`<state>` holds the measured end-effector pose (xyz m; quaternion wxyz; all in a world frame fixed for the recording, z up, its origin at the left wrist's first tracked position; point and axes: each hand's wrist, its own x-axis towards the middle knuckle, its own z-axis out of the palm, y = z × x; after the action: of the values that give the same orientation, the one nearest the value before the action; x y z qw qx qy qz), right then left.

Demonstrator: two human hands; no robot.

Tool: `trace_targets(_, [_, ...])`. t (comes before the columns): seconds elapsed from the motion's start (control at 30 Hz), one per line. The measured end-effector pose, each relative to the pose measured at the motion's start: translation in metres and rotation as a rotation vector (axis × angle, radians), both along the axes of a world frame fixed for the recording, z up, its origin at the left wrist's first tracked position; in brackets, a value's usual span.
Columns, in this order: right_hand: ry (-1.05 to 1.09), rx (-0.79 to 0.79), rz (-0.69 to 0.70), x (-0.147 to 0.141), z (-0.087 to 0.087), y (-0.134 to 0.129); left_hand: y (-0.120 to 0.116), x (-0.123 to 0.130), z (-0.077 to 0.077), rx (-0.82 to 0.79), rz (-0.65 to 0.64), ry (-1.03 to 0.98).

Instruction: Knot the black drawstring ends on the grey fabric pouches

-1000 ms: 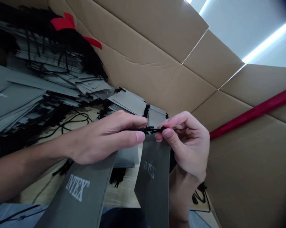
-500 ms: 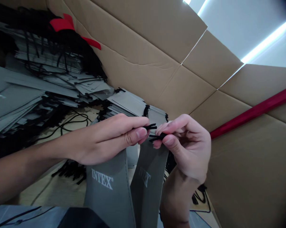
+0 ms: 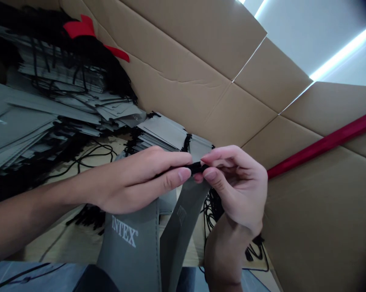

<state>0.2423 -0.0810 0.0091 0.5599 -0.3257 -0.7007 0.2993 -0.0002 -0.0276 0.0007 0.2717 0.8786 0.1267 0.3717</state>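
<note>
My left hand [image 3: 146, 178] is closed, with black cord ends [image 3: 196, 167] pinched between thumb and forefinger. From the other side my right hand [image 3: 236, 182] pinches black cord ends too, and the two sets overlap in the small gap between my fingertips. Below hang a grey strap [image 3: 131, 251] lettered INTEX in white, under my left hand, and a second grey strap [image 3: 181, 227], turned nearly edge-on, under my right. Whether these are two pieces or one folded piece I cannot tell. My fingers hide where the cords join the straps.
Stacked grey pieces [image 3: 163, 130] with black corded edges lie just beyond my hands. A larger heap of grey pieces [image 3: 27, 109] and black cords fills the left, red strips [image 3: 81, 27] on top. Cardboard walls [image 3: 185, 48] enclose the back and right; a dark red band [image 3: 322, 144] crosses the right one.
My hands have come closer together, and the separate black cord ends now meet and overlap. The grey straps have swung slightly left, the right one turning more edge-on.
</note>
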Motion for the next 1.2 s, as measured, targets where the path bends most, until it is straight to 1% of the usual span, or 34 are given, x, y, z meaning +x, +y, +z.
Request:
trace_targets(0.07, [-0.013, 0.014, -0.009, -0.001, 0.001, -0.001, 0.001, 0.000, 0.000, 0.000, -0.018, -0.014])
trace_targets(0.23, [-0.024, 0.028, -0.019, -0.005, 0.003, -0.001, 0.005, 0.001, -0.002, -0.021, -0.136, -0.014])
trace_targets(0.43, [-0.054, 0.054, -0.013, -0.005, 0.001, 0.001, 0.008, 0.002, -0.005, -0.003, -0.104, -0.030])
trace_targets(0.53, [-0.047, 0.052, -0.012, -0.005, 0.001, 0.001, 0.005, -0.001, -0.002, -0.046, -0.128, -0.009])
trace_targets(0.6, [-0.055, 0.053, -0.028, -0.005, 0.001, 0.000, 0.003, -0.002, 0.001, -0.055, -0.102, -0.015])
trace_targets(0.67, [-0.087, 0.068, -0.061, -0.003, 0.002, -0.001, 0.003, -0.002, 0.004, -0.051, -0.084, -0.021])
trace_targets(0.7, [-0.115, 0.082, -0.082, -0.002, 0.003, -0.001, 0.004, -0.002, 0.004, -0.051, -0.095, -0.023])
trace_targets(0.77, [-0.199, 0.125, -0.097, 0.001, 0.004, 0.000, 0.006, -0.001, 0.004, -0.053, -0.152, -0.024])
trace_targets(0.83, [-0.299, 0.173, -0.073, 0.003, 0.004, 0.001, 0.010, 0.001, 0.001, -0.050, -0.187, -0.040])
trace_targets(0.93, [-0.367, 0.216, -0.042, 0.002, 0.002, 0.003, 0.014, 0.004, -0.002, -0.032, -0.172, -0.059])
trace_targets(1.07, [-0.358, 0.224, -0.117, 0.000, 0.001, 0.003, 0.015, 0.003, -0.001, -0.041, -0.123, -0.011])
trace_targets(1.2, [-0.362, 0.230, -0.170, 0.002, 0.001, 0.002, 0.015, -0.002, 0.002, 0.045, 0.017, 0.026])
